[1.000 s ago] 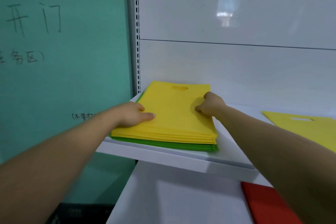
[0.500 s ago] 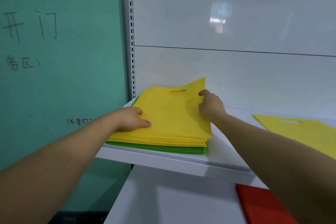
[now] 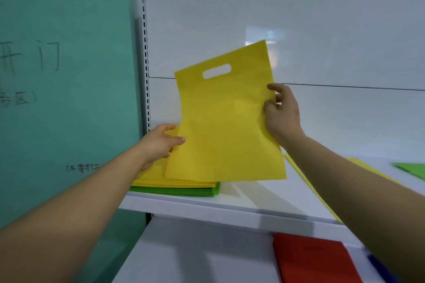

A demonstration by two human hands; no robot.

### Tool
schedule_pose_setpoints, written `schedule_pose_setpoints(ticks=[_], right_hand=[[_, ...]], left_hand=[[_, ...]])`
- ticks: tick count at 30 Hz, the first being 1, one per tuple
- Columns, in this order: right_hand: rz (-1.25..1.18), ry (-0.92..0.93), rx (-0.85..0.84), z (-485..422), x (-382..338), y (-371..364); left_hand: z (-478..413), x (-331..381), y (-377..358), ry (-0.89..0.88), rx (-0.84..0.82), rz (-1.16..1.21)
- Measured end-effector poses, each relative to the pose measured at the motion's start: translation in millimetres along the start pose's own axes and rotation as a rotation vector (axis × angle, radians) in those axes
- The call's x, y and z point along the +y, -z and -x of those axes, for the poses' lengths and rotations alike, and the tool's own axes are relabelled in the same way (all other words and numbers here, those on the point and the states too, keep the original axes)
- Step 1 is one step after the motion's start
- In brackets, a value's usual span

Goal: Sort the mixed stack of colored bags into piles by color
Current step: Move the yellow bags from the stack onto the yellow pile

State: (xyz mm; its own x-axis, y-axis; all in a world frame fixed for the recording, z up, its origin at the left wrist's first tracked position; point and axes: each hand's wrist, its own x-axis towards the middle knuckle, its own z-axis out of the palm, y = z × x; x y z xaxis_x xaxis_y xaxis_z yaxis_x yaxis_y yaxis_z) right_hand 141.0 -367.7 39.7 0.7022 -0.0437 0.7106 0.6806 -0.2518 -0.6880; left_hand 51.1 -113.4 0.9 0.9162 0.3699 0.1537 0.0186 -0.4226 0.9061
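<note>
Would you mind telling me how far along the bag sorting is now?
Done: a yellow pile and a green bag lie further right on the shelf, a red pile below. In hand: right hand and left hand hold one yellow bag above the mixed stack. Left: that stack's yellow and green layers.

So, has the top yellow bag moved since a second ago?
Yes. The top yellow bag, pinched by the right hand, has risen off the mixed stack on the white shelf and now stands tilted above it.
</note>
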Motion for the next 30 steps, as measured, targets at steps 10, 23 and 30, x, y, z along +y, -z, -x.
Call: schedule_pose_setpoints(ticks=[10, 23, 30], right_hand=[[0.141, -0.009, 0.063, 2, 31, 155], [0.479, -0.137, 0.043, 37, 71, 263], [0.596, -0.209, -0.005, 50, 102, 293]], left_hand=[[63, 60, -130, -0.239, 0.015, 0.073], [103, 85, -224, -0.286, -0.118, -0.053], [117, 74, -252, -0.287, -0.125, -0.112]])
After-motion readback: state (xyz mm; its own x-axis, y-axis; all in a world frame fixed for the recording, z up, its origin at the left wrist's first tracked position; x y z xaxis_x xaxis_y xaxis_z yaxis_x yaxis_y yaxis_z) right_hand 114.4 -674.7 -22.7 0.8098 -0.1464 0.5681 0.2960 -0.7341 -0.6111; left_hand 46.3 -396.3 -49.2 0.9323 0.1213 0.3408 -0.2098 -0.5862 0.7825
